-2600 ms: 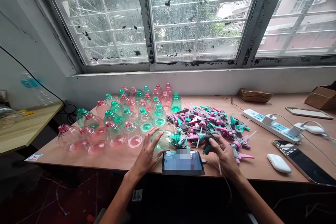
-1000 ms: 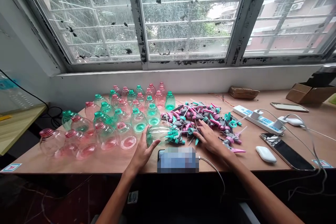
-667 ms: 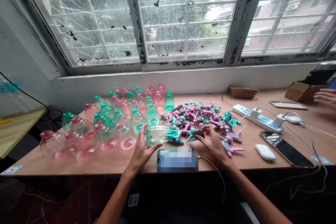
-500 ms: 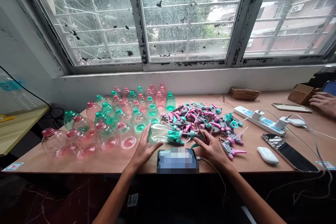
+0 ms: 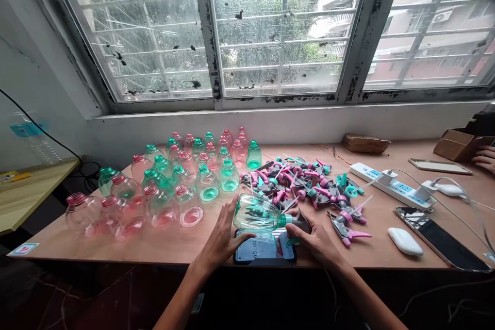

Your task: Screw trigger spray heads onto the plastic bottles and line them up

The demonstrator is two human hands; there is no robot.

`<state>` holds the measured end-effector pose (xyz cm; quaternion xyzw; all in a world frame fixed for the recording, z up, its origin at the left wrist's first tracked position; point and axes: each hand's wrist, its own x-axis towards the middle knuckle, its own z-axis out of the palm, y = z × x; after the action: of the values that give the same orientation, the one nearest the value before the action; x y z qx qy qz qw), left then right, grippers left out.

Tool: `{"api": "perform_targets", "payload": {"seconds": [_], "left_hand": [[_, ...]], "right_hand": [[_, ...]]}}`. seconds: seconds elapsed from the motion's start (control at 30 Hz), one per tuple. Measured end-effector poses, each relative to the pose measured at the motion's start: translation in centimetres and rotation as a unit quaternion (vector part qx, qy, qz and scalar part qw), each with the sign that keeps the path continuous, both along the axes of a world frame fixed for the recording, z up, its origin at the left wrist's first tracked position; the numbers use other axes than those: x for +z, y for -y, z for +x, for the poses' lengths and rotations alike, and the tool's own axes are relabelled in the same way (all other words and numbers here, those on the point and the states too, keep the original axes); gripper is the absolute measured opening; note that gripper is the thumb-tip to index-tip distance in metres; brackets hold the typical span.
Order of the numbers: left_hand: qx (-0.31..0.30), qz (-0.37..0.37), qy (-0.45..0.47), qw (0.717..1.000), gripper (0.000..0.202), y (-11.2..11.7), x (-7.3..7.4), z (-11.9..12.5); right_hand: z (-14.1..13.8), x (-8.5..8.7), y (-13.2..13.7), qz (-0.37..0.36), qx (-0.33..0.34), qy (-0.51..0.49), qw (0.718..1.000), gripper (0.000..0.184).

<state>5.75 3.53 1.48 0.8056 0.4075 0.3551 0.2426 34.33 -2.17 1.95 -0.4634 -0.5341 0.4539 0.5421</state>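
Observation:
My left hand is wrapped round the base of a clear green bottle, which lies on its side in the air with its neck to the right. At that neck my right hand grips a grey and green trigger spray head. The head's collar sits against the bottle mouth; whether it is threaded on I cannot tell. Below the bottle lies a phone with a lit screen. Beyond my hands spreads a pile of pink, green and grey spray heads with thin tubes.
Several pink bottles and green bottles stand at the left. To the right are a power strip, a white case and a dark phone. Another person's hand shows by a cardboard box.
The spray head's collar has come against the bottle's mouth, where the tube and neck were farther apart. Bottle and both hands have moved slightly right and nearer. The view has shifted a little.

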Motion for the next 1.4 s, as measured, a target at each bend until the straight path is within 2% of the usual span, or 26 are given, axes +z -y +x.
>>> {"api": "perform_targets", "payload": {"seconds": [0.17, 0.33, 0.53, 0.7, 0.83, 1.07, 1.27, 1.4], "left_hand": [[-0.020, -0.006, -0.011, 1.000, 0.109, 0.3, 0.1, 0.0], [-0.044, -0.012, 0.009, 0.999, 0.095, 0.4, 0.6, -0.2], [-0.061, -0.030, 0.069, 0.995, 0.092, 0.3, 0.4, -0.1], [-0.094, -0.086, 0.157, 0.979, 0.113, 0.0, 0.0, 0.3], [-0.106, -0.122, 0.204, 0.966, 0.097, 0.0, 0.3, 0.5], [-0.100, -0.156, 0.199, 0.962, 0.083, 1.2, 0.6, 0.5], [-0.124, -0.168, 0.205, 0.956, 0.106, 1.6, 1.3, 0.7], [-0.114, -0.170, 0.201, 0.958, 0.091, 1.8, 1.8, 0.6]], "right_hand": [[0.2, 0.1, 0.2, -0.004, 0.011, 0.000, 1.000, 0.049], [0.3, -0.7, 0.2, -0.008, -0.004, -0.017, 1.000, 0.049], [0.6, -1.9, 0.0, -0.012, -0.011, -0.053, 0.998, 0.054], [0.7, -2.4, -0.2, -0.018, -0.018, -0.067, 0.997, 0.056], [0.7, -2.5, -0.3, -0.018, -0.024, -0.062, 0.998, 0.053], [0.7, -2.4, -0.1, -0.014, -0.027, -0.073, 0.997, 0.054], [0.7, -2.1, -0.1, -0.004, -0.026, -0.047, 0.999, 0.048], [0.8, -1.9, 0.1, 0.005, -0.023, -0.034, 0.999, 0.044]]}}
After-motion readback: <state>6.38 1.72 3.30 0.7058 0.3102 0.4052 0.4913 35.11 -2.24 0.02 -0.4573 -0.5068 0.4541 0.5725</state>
